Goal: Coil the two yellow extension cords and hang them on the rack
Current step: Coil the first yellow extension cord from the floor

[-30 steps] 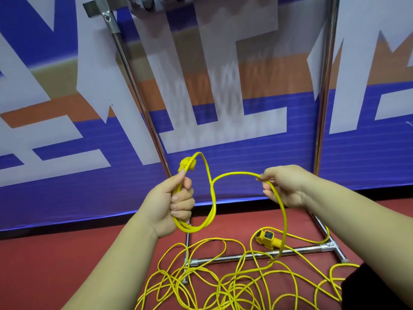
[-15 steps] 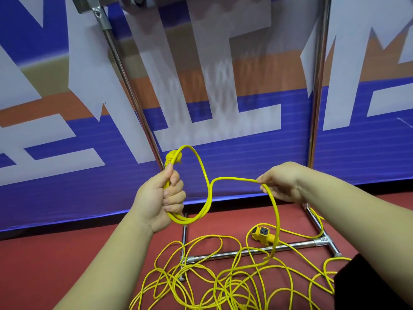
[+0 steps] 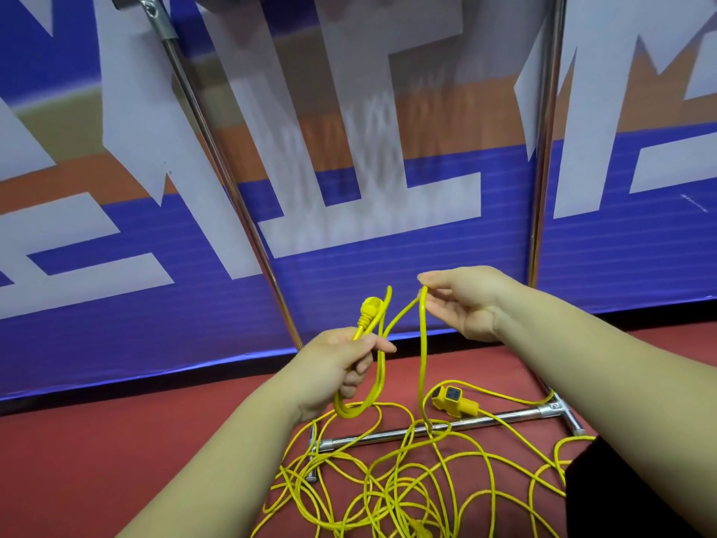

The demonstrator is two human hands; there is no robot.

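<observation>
As left hand (image 3: 333, 366) grips cord (image 3: 422, 363), right hand (image 3: 461, 304) pinches it.

The rack base bar (image 3: 426, 427) is shiny silver. Across it, the extension cords (image 3: 407, 479) are plain bright yellow. The socket (image 3: 452, 398) just behind it is yellow with a black face. The floor (image 3: 116, 440) under it is dull red. The banner (image 3: 388, 273) behind it is blue with white shapes and an orange band.

Bare forearms, bare left hand (image 3: 333, 366) and right hand (image 3: 469, 304); black clothing (image 3: 613, 506) below.
</observation>
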